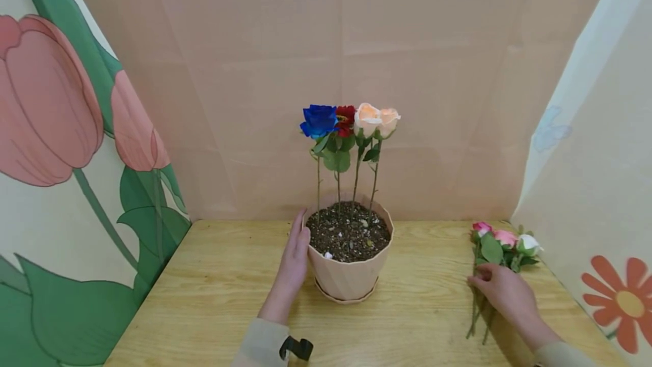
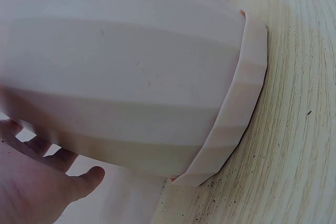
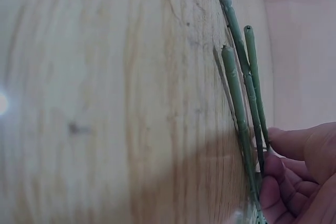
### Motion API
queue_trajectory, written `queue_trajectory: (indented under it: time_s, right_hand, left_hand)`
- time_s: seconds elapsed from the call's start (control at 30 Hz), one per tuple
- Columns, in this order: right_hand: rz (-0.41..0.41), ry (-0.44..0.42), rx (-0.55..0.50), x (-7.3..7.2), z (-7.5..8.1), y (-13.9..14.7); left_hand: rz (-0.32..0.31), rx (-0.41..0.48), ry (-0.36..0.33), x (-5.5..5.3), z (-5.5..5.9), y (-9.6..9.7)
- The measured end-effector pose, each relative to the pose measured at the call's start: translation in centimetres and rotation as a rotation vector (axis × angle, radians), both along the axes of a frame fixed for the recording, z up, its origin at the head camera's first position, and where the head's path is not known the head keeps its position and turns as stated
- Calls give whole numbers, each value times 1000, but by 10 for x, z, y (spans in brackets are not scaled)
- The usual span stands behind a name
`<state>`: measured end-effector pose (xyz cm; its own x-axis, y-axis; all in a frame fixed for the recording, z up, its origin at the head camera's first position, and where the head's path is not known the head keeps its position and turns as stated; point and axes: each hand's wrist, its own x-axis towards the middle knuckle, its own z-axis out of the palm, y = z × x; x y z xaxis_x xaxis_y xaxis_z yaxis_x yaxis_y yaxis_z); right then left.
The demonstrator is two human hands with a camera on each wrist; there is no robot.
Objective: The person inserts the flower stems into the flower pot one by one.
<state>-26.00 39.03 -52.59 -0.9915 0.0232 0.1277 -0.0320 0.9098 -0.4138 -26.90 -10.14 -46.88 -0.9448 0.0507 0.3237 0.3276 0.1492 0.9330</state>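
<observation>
My left hand (image 1: 297,248) rests with extended fingers against the left side of a pale pink flowerpot (image 1: 346,279) filled with dark soil (image 1: 348,237). The left wrist view shows the pot wall (image 2: 121,72) up close, with the left hand (image 2: 37,182) beside it. A blue rose (image 1: 319,120), a dark red flower (image 1: 345,119) and two peach roses (image 1: 367,118) stand upright in the soil. At the right, my right hand (image 1: 506,293) pinches a green rose stem (image 3: 252,56) between thumb and fingers. Which bloom it belongs to is hard to tell.
Lying at the table's right are a deep pink rose (image 1: 481,229), a light pink rose (image 1: 505,238) and a white rose (image 1: 528,244). A saucer (image 1: 346,300) sits under the pot on the wooden table (image 1: 214,293). A pinkish backdrop (image 1: 244,89) hangs behind.
</observation>
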Motion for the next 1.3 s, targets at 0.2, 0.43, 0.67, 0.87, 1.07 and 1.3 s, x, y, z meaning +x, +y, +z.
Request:
queue_trajectory:
  time_s: [0.2,0.43,0.67,0.87,1.07,1.3]
  right_hand:
    - [-17,-38,5,2,1,-2]
    - [-18,-49,-23,3,1,-4]
    - [-23,5,-122,6,9,-8]
    - [-27,67,-184,11,28,-22]
    - [-11,88,-260,17,52,-41]
    - [-1,109,-301,23,75,-61]
  left_hand:
    - [0,-5,7,0,-1,1]
    - [5,-10,7,1,0,1]
    - [10,-21,6,1,-1,0]
    - [12,-23,7,1,0,0]
    - [23,-17,-12,2,1,0]
    - [18,-17,-14,2,2,1]
